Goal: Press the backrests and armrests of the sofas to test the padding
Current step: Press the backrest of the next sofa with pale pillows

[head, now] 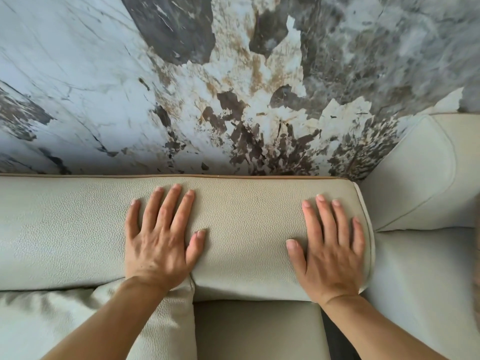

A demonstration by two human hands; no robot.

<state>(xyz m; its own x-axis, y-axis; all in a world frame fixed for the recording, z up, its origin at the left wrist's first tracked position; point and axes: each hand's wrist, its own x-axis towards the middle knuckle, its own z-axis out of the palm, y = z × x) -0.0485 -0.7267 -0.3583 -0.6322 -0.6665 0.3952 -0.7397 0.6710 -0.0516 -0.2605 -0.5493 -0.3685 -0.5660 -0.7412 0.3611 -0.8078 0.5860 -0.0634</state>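
A pale beige, pebble-grained leather backrest (244, 229) of a sofa runs across the view against the wall. My left hand (161, 240) lies flat on it, fingers spread, palm down, near the seam between two back cushions. My right hand (332, 248) lies flat in the same way close to the backrest's right end, beside its piped edge. Both hands hold nothing. The cushion dents slightly under the left palm. A seat cushion (257, 331) shows below between my forearms.
A marbled grey, white and brown wall (233, 87) rises right behind the sofa. A second beige sofa's padded side (420, 178) stands at the right, touching the first sofa's end. A crumpled seat cushion (65, 320) lies lower left.
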